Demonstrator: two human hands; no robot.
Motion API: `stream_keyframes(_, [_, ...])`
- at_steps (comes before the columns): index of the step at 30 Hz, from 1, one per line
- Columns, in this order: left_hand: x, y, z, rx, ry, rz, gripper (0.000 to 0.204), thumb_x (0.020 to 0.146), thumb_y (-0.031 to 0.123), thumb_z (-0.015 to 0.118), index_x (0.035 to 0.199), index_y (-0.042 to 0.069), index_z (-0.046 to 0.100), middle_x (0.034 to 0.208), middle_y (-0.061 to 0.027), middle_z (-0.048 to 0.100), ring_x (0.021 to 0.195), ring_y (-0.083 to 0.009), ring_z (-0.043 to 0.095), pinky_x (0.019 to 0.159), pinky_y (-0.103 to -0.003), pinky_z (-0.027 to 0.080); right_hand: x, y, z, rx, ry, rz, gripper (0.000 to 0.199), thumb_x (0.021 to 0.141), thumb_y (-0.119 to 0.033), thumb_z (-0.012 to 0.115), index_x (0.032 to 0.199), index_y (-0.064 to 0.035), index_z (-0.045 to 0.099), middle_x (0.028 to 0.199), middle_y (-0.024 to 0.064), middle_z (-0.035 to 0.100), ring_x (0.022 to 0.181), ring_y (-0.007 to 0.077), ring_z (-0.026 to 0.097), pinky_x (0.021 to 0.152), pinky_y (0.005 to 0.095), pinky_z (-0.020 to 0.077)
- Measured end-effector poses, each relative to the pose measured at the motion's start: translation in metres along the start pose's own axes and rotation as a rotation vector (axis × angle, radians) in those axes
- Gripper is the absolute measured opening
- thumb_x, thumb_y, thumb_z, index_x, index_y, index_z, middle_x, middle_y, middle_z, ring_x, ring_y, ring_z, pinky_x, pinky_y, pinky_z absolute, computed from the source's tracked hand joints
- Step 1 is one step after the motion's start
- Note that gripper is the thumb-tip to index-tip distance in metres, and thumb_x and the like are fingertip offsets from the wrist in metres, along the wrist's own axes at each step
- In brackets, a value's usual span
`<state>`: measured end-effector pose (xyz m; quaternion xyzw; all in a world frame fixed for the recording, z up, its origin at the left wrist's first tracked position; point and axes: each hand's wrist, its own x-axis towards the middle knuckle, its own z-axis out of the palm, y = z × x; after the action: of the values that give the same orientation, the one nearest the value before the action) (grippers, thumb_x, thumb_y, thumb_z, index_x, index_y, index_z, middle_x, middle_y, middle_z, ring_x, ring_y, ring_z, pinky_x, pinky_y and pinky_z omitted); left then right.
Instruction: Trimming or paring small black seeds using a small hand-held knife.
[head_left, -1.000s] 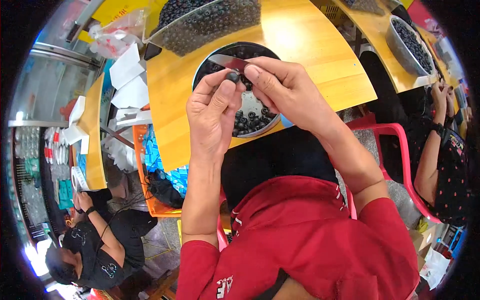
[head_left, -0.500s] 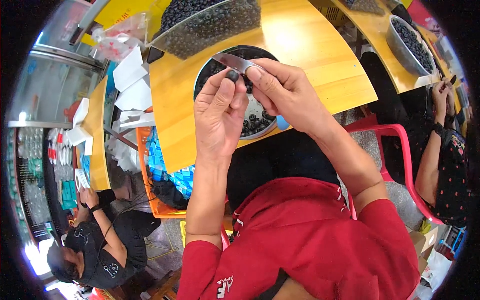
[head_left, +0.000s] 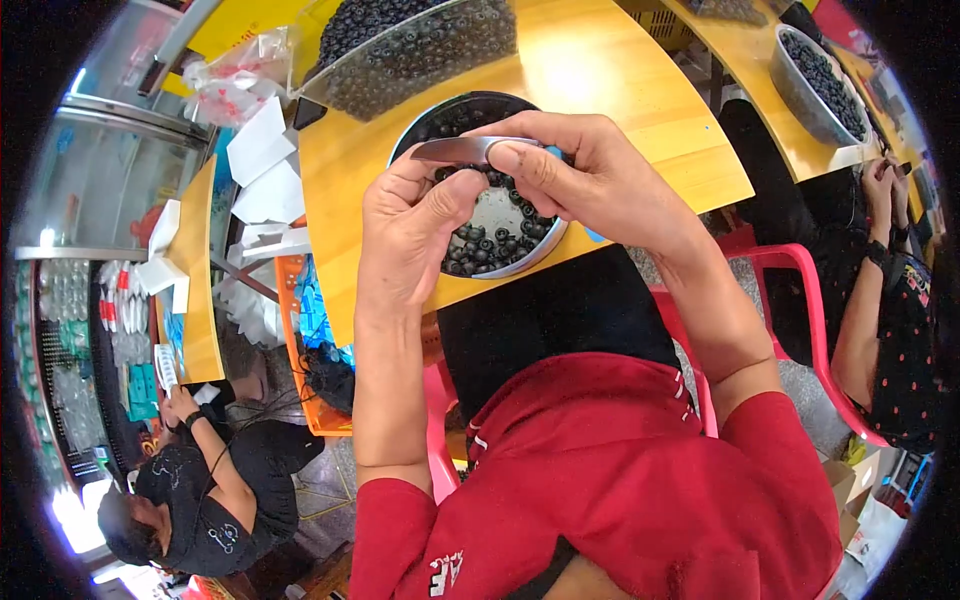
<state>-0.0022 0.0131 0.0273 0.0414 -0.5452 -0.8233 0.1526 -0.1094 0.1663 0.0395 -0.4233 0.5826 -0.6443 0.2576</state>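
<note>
My right hand (head_left: 590, 180) grips a small knife (head_left: 450, 150) with a silver blade pointing left. Its thumb presses near the base of the blade. My left hand (head_left: 410, 225) is closed close to the blade, thumb bent against the fingers; whatever it pinches is hidden behind them. Both hands are above a round bowl (head_left: 492, 212) with a pale bottom. Inside it are many small, round, blackish pieces (head_left: 480, 252), about berry-sized; their exact kind is unclear.
A clear bin (head_left: 420, 60) of similar dark pieces stands behind the bowl on the yellow wooden table (head_left: 680, 150). Another tub (head_left: 815, 90) sits at right, near a co-worker's hands (head_left: 882, 190). An orange crate (head_left: 325, 418) is beside the table; a second person (head_left: 200, 490) sits at left.
My left hand has shifted slightly left and down, and the dark round piece seen in its pinch is now hidden. The knife blade has turned nearly level.
</note>
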Motion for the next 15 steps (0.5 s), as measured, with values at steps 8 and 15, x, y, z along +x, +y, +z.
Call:
stream_keyframes(8, [0.002, -0.002, -0.002, -0.198, -0.01, -0.061, 0.022, 0.082, 0.005, 0.067, 0.102, 0.0, 0.061, 0.089, -0.0074, 0.066, 0.076, -0.0112, 0.06, 0.066, -0.021, 0.045, -0.001, -0.004, -0.002, 0.121, -0.021, 0.083, 0.03, 0.097, -0.025, 0.049, 0.112, -0.0013, 0.061, 0.054, -0.0064, 0.041, 0.047, 0.001, 0.035, 0.044, 0.0184, 0.0266])
stream_keyframes(15, [0.005, -0.011, -0.001, -0.322, -0.04, -0.03, 0.021, 0.083, 0.004, 0.065, 0.104, 0.0, 0.061, 0.092, -0.0108, 0.066, 0.08, -0.0133, 0.061, 0.068, -0.021, 0.046, 0.0, 0.008, 0.012, 0.185, 0.053, -0.048, 0.032, 0.098, -0.024, 0.046, 0.118, -0.0017, 0.058, 0.054, -0.0057, 0.041, 0.046, 0.0006, 0.034, 0.042, 0.0189, 0.0247])
